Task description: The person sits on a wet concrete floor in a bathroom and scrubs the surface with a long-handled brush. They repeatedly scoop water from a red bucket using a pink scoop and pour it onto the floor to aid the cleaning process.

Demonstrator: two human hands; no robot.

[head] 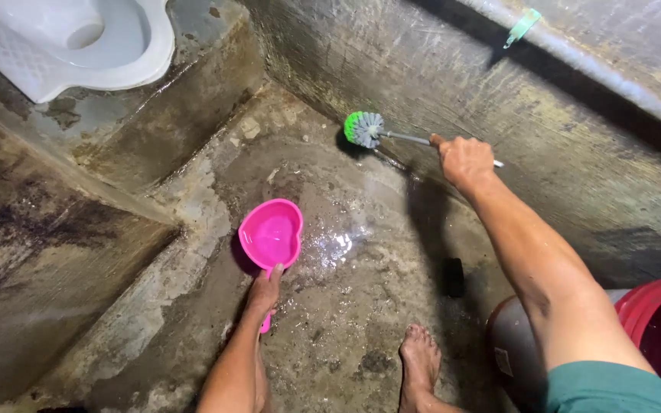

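My right hand [464,160] grips the thin handle of a toilet brush [365,128] with a green and grey bristle head. The head presses against the foot of the wet concrete wall [453,84]. My left hand [264,291] holds the handle of a pink heart-shaped dipper [271,233], which hovers low over the wet concrete floor [346,260]. The dipper looks to have a little water in it.
A white squat toilet pan [78,42] sits on a raised concrete step [116,130] at upper left. A red bucket [659,321] and a grey container [510,348] stand at lower right. My bare foot [421,359] is on the floor beside a small dark object [453,277]. A pipe [575,57] runs along the wall.
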